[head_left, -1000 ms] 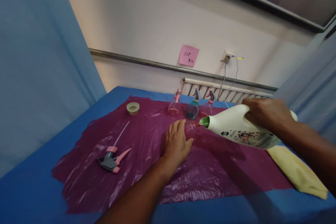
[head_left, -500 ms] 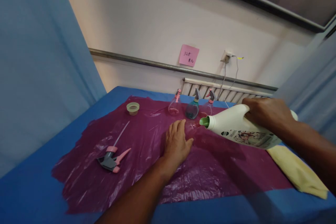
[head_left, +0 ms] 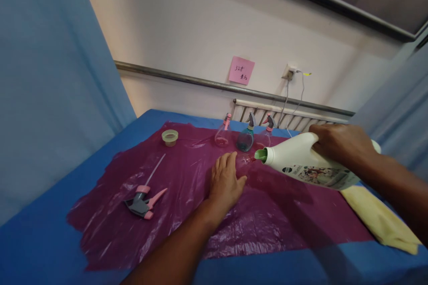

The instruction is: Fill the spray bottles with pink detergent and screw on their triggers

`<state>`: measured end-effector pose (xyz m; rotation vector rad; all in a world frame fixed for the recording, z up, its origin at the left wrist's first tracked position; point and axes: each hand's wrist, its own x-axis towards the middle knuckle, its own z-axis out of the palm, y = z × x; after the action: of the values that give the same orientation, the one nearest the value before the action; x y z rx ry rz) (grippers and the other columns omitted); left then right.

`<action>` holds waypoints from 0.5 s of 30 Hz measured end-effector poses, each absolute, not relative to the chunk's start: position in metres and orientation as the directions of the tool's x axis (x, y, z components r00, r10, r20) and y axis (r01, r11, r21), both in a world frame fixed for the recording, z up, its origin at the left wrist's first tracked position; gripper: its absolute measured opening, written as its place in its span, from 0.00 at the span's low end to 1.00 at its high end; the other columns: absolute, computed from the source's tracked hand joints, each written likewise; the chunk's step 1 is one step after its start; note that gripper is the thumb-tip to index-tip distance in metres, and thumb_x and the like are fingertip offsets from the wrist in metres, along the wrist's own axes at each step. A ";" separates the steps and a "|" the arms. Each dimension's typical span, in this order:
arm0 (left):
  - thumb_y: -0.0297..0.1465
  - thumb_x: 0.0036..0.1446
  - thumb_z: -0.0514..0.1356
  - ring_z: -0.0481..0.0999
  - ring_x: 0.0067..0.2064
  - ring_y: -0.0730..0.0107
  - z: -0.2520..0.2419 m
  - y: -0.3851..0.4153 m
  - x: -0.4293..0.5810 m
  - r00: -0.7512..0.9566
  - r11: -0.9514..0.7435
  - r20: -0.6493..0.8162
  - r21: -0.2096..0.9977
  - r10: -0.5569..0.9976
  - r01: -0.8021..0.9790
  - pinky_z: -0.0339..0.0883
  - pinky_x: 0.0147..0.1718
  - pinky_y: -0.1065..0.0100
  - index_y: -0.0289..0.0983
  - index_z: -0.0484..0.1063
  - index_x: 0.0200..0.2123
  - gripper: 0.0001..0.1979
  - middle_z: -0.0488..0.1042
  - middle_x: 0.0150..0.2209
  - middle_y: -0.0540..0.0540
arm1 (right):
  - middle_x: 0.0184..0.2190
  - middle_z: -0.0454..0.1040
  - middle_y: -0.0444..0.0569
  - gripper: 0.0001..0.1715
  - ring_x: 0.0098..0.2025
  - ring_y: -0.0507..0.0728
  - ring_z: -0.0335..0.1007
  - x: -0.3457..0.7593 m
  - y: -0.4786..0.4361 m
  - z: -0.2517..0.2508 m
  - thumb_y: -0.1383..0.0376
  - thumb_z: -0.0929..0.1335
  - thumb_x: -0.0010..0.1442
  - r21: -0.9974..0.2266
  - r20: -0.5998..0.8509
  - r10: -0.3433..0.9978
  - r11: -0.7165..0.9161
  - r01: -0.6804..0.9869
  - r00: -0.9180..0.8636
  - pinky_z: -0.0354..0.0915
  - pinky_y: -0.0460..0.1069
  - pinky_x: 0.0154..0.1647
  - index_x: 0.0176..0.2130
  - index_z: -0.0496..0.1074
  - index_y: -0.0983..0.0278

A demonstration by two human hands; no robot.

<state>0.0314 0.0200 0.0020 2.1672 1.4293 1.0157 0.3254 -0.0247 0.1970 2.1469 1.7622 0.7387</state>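
Observation:
My right hand (head_left: 337, 144) is closed around the handle of a cream detergent jug (head_left: 294, 156), which is tipped on its side. The jug's green spout points left, right at the mouth of a clear spray bottle (head_left: 244, 164) that has no spray head on. Whether liquid is flowing is too small to tell. My left hand (head_left: 225, 180) curls around the near left side of that clear bottle, steadying it against the sheet. A loose grey and pink spray head (head_left: 142, 205) with its dip tube lies to the left of my left arm.
Behind stand a pink-topped spray bottle (head_left: 222, 136), a teal one (head_left: 245, 139) and another pink-topped one (head_left: 265, 136). A translucent cap (head_left: 170, 137) sits back left. A yellow cloth (head_left: 381, 218) lies right. A purple plastic sheet (head_left: 187, 200) covers the blue tabletop (head_left: 40, 227).

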 end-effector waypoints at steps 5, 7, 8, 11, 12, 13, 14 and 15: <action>0.29 0.59 0.75 0.69 0.72 0.43 0.003 0.020 0.032 0.226 -0.422 0.369 0.632 0.901 0.650 0.63 0.72 0.44 0.40 0.65 0.72 0.41 0.71 0.70 0.36 | 0.42 0.86 0.48 0.09 0.43 0.65 0.84 0.324 -0.025 0.198 0.62 0.65 0.70 0.507 0.208 0.968 -0.229 0.831 0.140 0.50 0.52 0.31 0.43 0.75 0.55; 0.28 0.59 0.75 0.69 0.72 0.43 0.002 0.020 0.032 0.225 -0.423 0.370 0.638 0.901 0.644 0.63 0.72 0.44 0.41 0.65 0.72 0.41 0.71 0.70 0.36 | 0.41 0.86 0.49 0.09 0.42 0.64 0.84 0.324 -0.025 0.198 0.61 0.65 0.70 0.508 0.212 0.969 -0.220 0.833 0.127 0.50 0.52 0.31 0.43 0.75 0.55; 0.28 0.59 0.75 0.69 0.72 0.43 0.002 0.020 0.032 0.224 -0.423 0.371 0.641 0.901 0.641 0.63 0.72 0.44 0.41 0.65 0.72 0.41 0.71 0.70 0.36 | 0.41 0.86 0.49 0.08 0.42 0.64 0.84 0.325 -0.025 0.198 0.61 0.65 0.70 0.509 0.217 0.969 -0.219 0.833 0.122 0.49 0.52 0.31 0.42 0.75 0.55; 0.28 0.59 0.75 0.69 0.71 0.44 0.002 0.020 0.032 0.227 -0.430 0.377 0.641 0.898 0.636 0.62 0.72 0.45 0.40 0.65 0.72 0.41 0.71 0.70 0.36 | 0.40 0.85 0.49 0.09 0.41 0.64 0.83 0.326 -0.025 0.198 0.60 0.65 0.70 0.512 0.224 0.968 -0.214 0.832 0.112 0.49 0.52 0.31 0.42 0.75 0.55; 0.29 0.59 0.75 0.69 0.71 0.44 0.001 0.020 0.031 0.229 -0.432 0.378 0.640 0.897 0.636 0.62 0.72 0.45 0.40 0.65 0.72 0.41 0.71 0.70 0.36 | 0.40 0.85 0.49 0.09 0.41 0.64 0.84 0.326 -0.025 0.198 0.60 0.65 0.70 0.513 0.225 0.968 -0.217 0.830 0.114 0.49 0.52 0.31 0.42 0.75 0.55; 0.29 0.59 0.75 0.69 0.72 0.44 0.001 0.020 0.031 0.231 -0.433 0.378 0.638 0.897 0.637 0.62 0.73 0.45 0.40 0.65 0.72 0.41 0.71 0.70 0.36 | 0.40 0.85 0.49 0.09 0.41 0.64 0.84 0.325 -0.025 0.198 0.60 0.64 0.70 0.514 0.225 0.967 -0.220 0.829 0.117 0.49 0.52 0.31 0.42 0.75 0.55; 0.29 0.59 0.75 0.69 0.71 0.44 0.001 0.020 0.031 0.231 -0.432 0.377 0.637 0.897 0.638 0.62 0.72 0.46 0.41 0.65 0.72 0.41 0.70 0.70 0.37 | 0.40 0.85 0.49 0.09 0.41 0.65 0.84 0.325 -0.025 0.198 0.60 0.64 0.70 0.513 0.223 0.967 -0.220 0.829 0.119 0.49 0.52 0.31 0.42 0.75 0.55; 0.29 0.59 0.75 0.69 0.71 0.44 0.000 0.020 0.031 0.230 -0.432 0.379 0.635 0.897 0.640 0.62 0.72 0.46 0.41 0.64 0.72 0.41 0.71 0.70 0.37 | 0.41 0.85 0.49 0.09 0.41 0.65 0.84 0.325 -0.025 0.198 0.61 0.65 0.70 0.512 0.221 0.968 -0.222 0.830 0.122 0.50 0.52 0.31 0.42 0.75 0.55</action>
<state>0.0310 0.0204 0.0005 2.1634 1.4230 1.0300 0.3246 -0.0250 0.1980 2.1389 1.7685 0.7528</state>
